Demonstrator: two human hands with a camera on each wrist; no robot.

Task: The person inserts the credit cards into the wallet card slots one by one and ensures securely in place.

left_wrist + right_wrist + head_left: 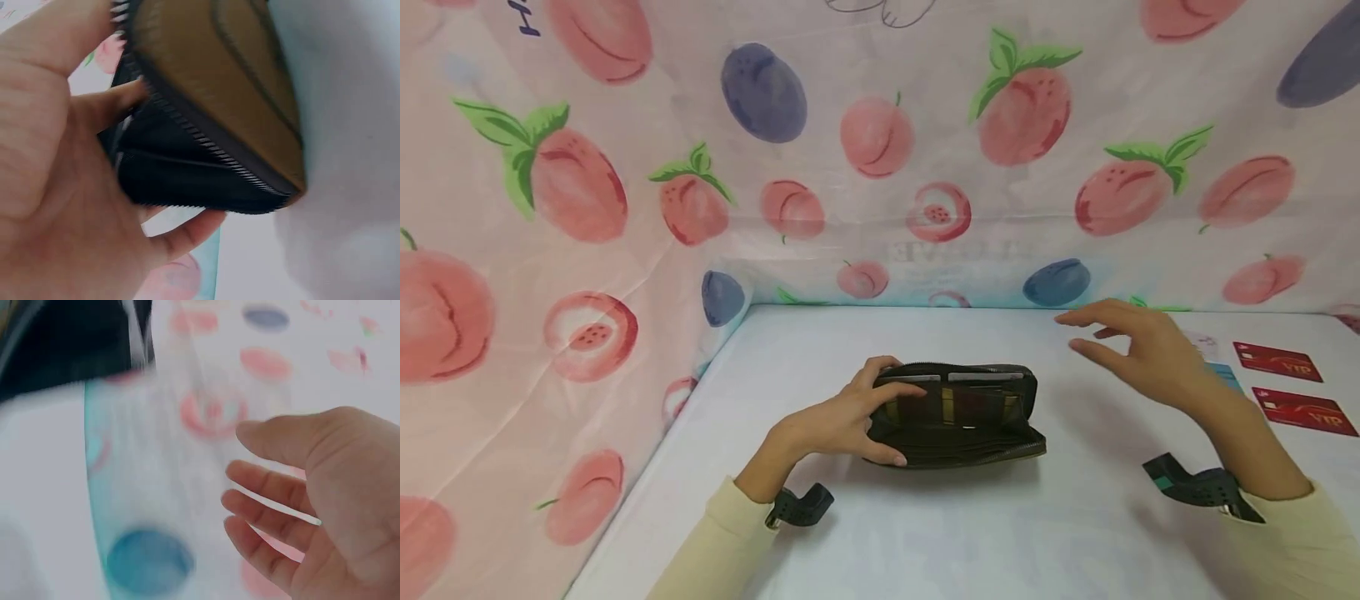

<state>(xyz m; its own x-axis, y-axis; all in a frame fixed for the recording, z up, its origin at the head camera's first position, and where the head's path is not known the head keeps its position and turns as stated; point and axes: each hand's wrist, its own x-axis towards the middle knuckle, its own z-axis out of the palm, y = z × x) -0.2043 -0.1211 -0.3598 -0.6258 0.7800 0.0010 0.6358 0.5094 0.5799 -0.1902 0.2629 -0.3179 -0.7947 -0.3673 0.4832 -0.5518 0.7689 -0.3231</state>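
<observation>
An unzipped wallet (958, 442) stands gaping on the white table, its dark inside with card slots facing up toward the head camera. My left hand (846, 417) grips its left end, thumb at the near side and other fingers at the far side and inside. In the left wrist view the wallet's brown outer face (219, 81) and toothed zip edge show close to the palm. My right hand (1150, 350) hovers to the right of the wallet, fingers loosely bent and holding nothing. The wallet's dark edge (69, 344) appears at the top left of the right wrist view.
Two red VIP cards (1277, 362) (1306, 411) lie at the table's right. Beside them, a blue-and-white card (1225, 375) is partly hidden behind the right hand. A fruit-print cloth (850, 217) hangs behind the table and along its left side.
</observation>
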